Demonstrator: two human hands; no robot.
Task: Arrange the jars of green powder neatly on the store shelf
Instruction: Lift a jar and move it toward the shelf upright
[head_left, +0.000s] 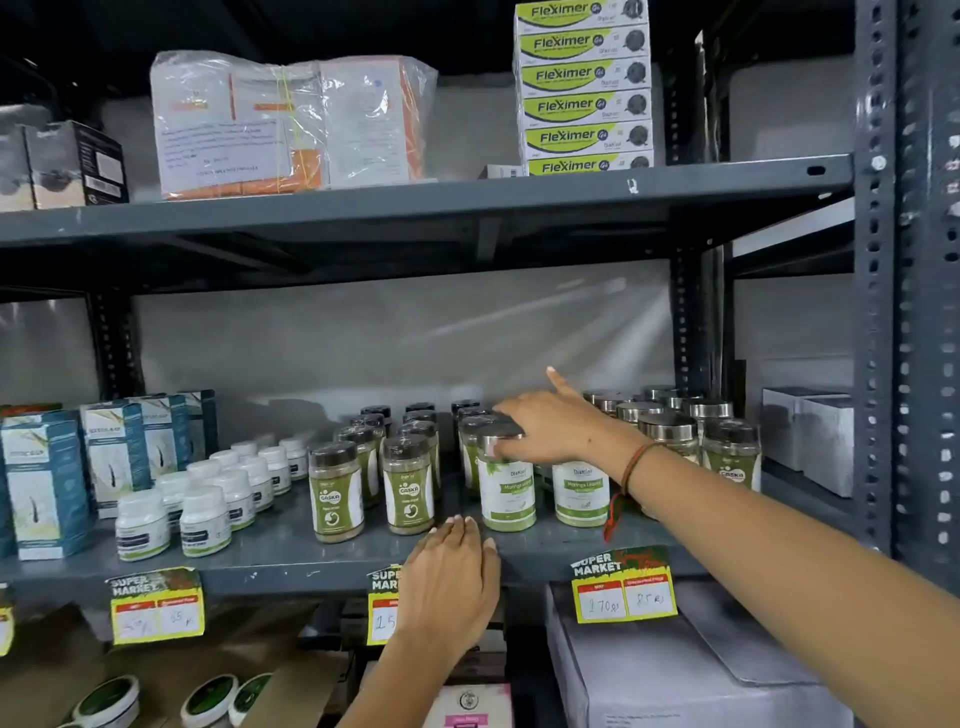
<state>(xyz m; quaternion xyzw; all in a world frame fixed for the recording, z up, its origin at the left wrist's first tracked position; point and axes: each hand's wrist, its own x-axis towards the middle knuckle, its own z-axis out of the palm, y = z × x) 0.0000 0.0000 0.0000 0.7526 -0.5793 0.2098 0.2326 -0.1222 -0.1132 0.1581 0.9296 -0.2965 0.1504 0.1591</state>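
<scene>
right hand (550, 427): we see it gripping the steel lid of white-labelled green powder jar (506, 480), index finger raised
left hand (451, 582): we see it flat, empty, on grey metal shelf (280, 553) edge

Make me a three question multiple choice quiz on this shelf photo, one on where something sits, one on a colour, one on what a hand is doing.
1. The Fleximer boxes are stacked on:
A. the top shelf
B. the floor
C. the jar shelf

2. The small bottles left of the green jars are:
A. red
B. white
C. black

3. The right hand is:
A. resting on a jar lid
B. holding a price tag
C. out of view

Answers: 1 A, they stand on the upper shelf at right. 2 B, caps and bodies are white. 3 A, its fingers lie over the steel lid of the front jar.
</scene>
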